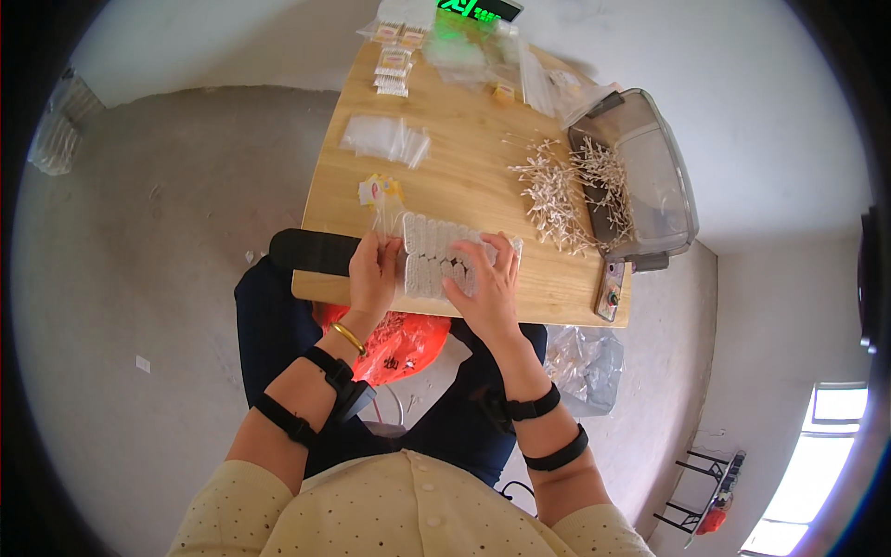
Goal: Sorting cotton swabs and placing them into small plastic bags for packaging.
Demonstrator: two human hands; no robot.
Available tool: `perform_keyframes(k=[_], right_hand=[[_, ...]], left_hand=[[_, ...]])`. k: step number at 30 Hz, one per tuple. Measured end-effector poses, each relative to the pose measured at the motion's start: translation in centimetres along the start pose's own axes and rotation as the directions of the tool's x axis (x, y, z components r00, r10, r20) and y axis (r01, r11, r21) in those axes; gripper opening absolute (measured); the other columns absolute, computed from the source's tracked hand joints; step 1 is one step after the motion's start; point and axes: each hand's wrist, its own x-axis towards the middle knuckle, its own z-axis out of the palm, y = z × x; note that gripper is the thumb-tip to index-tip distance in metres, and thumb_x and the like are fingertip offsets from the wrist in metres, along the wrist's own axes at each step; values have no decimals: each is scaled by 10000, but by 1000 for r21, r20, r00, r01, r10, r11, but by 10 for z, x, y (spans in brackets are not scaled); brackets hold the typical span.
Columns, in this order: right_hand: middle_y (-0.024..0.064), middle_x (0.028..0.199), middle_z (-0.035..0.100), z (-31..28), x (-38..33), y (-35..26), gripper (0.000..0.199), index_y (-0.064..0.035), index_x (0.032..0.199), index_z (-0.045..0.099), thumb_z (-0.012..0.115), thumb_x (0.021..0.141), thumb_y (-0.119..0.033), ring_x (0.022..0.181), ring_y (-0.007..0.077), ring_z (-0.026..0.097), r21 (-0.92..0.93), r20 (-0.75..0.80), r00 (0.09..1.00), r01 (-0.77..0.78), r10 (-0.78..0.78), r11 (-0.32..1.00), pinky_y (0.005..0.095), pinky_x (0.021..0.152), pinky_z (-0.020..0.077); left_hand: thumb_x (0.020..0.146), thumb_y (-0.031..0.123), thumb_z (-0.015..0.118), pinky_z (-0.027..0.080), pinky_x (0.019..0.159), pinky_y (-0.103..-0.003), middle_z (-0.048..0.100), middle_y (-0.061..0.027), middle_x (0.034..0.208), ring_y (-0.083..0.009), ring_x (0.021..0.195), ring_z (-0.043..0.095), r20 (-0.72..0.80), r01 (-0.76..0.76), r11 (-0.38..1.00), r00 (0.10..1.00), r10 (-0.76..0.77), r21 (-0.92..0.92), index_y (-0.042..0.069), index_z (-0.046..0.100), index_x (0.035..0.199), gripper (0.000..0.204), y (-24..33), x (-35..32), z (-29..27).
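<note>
On the near edge of the wooden table sits a white ribbed block, made of short rows with small dark gaps along its middle. My left hand is at its left side, fingers closed on a clear plastic bag that sticks up above them. My right hand rests over the block's right part, its fingers curved and apart, touching the top. What lies under the right fingertips is partly hidden. Just beyond the left hand is a small yellow and white card.
Cotton swabs lie heaped by a tipped grey clear bin at right. Flat clear bags and small swab packs are farther back. A phone lies at the right corner. Below hangs a red plastic bag.
</note>
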Motion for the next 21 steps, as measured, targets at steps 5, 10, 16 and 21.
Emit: perform_keyframes(k=[5, 10, 16, 21], right_hand=[[143, 1352, 405, 2, 0, -8, 518, -195, 1236, 610, 804, 756, -216, 1387, 446, 316, -21, 2, 1000, -1, 1, 1000, 554, 1167, 256], [154, 1351, 422, 2, 1, -10, 518, -198, 1237, 599, 791, 758, -249, 1396, 448, 324, -15, 17, 1000, -18, 18, 1000, 589, 1193, 200], [157, 1351, 421, 6, 4, -17, 523, -196, 1240, 595, 791, 759, -255, 1395, 446, 328, 2, 18, 1000, 9, -9, 1000, 590, 1195, 202], [161, 1350, 422, 7, 5, -18, 523, -195, 1243, 595, 792, 762, -263, 1396, 445, 327, -15, 33, 999, -4, 4, 1000, 590, 1196, 202]], left_hand=[[999, 71, 596, 471, 657, -326, 621, -100, 755, -184, 676, 563, 7, 3, 1000, 1000, -2, -9, 8, 567, 904, 118, 4, -1, -1], [1001, 81, 598, 469, 650, -330, 617, -103, 755, -190, 677, 574, 15, 44, 999, 999, -44, -13, 11, 568, 897, 128, 7, 0, -2], [997, 80, 605, 462, 619, -318, 615, -86, 743, -169, 652, 564, -13, -14, 999, 1000, 14, -33, 14, 575, 905, 117, 9, -1, -2], [995, 70, 599, 462, 616, -305, 629, -75, 749, -146, 656, 568, 3, 32, 998, 999, -32, -53, 16, 582, 913, 100, 9, 0, -2]])
